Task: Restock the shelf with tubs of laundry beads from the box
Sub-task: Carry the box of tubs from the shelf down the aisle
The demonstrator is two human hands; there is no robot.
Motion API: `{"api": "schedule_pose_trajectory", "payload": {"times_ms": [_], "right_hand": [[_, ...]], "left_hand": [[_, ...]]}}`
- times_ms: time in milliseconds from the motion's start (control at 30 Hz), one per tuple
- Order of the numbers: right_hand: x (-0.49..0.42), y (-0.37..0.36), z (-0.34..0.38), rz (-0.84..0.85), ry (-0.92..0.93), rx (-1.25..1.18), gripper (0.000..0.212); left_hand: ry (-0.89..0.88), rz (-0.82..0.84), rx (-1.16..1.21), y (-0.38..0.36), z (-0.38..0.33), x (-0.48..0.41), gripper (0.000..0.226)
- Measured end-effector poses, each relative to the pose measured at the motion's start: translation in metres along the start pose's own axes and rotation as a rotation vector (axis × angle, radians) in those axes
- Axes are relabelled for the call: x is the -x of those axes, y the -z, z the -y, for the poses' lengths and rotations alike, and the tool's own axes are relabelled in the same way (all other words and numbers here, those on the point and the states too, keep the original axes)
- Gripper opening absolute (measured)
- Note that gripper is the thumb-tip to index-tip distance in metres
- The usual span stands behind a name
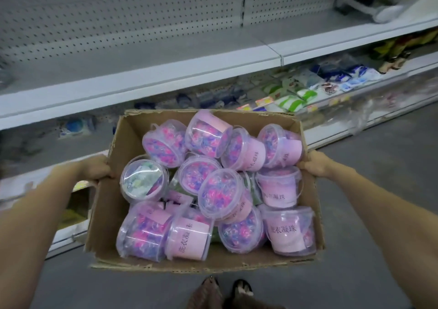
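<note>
Both feet (224, 292) stand under the box (132, 128); the left hand (96, 167) and right hand (312, 164) grip its side walls with closed fingers, keeping the tubs (222, 190) level below the bare shelf (142, 57).

The scene is dimly and evenly lit, with no single light source to be made out. Soft white glare is carried on the clear round plastic lids of the pink-labelled tubs (142, 182) between the fingers of both hands. A faint shadow is cast inside the brown cardboard box (107, 214) along the wall below the left fingers. Strong blur is seen beyond the fingertips: the packets on the lower grey metal shelf (296, 90) are smeared. The straight white shelf edge (142, 81) is bowed by wide-angle distortion, and the forearms are stretched towards the corners.
</note>
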State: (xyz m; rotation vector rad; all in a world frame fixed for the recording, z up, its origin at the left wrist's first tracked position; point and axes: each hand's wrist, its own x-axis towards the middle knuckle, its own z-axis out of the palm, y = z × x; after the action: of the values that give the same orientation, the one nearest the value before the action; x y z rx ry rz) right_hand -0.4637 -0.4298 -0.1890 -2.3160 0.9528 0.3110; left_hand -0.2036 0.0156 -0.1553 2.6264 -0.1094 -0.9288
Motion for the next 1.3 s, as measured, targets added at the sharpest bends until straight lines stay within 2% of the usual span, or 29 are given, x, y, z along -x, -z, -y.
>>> {"api": "schedule_pose_trajectory", "payload": {"times_ms": [167,233,400,667,767,833,967,1300], "right_hand": [[0.029,-0.002,-0.047,-0.019,-0.085,0.016,0.038],[0.044,-0.003,-0.065,-0.043,-0.136,0.007,0.037],[0.095,-0.02,-0.108,-0.127,-0.307,-0.05,0.036],[0.206,-0.084,-0.138,-0.292,-0.627,-0.227,0.033],[0.247,-0.116,-0.142,-0.348,-0.713,-0.291,0.033],[0.271,-0.137,-0.143,-0.36,-0.766,-0.33,0.033],[0.321,-0.178,-0.148,-0.362,-0.903,-0.432,0.036],[0.424,-0.232,-0.177,-0.497,-1.034,-0.618,0.039]], "left_hand": [[-0.07,0.095,-0.05,-0.036,-0.029,-0.013,0.009],[-0.104,0.122,-0.081,-0.049,-0.045,-0.019,0.015],[-0.246,0.226,-0.209,-0.073,-0.091,-0.046,0.009],[-0.494,0.338,-0.403,-0.114,-0.156,-0.06,0.015],[-0.57,0.372,-0.481,-0.133,-0.179,-0.046,0.009],[-0.624,0.388,-0.531,-0.146,-0.189,-0.038,0.019],[-0.701,0.459,-0.664,-0.184,-0.209,-0.018,0.01],[-0.806,0.54,-0.872,-0.286,-0.25,0.042,0.016]]}}
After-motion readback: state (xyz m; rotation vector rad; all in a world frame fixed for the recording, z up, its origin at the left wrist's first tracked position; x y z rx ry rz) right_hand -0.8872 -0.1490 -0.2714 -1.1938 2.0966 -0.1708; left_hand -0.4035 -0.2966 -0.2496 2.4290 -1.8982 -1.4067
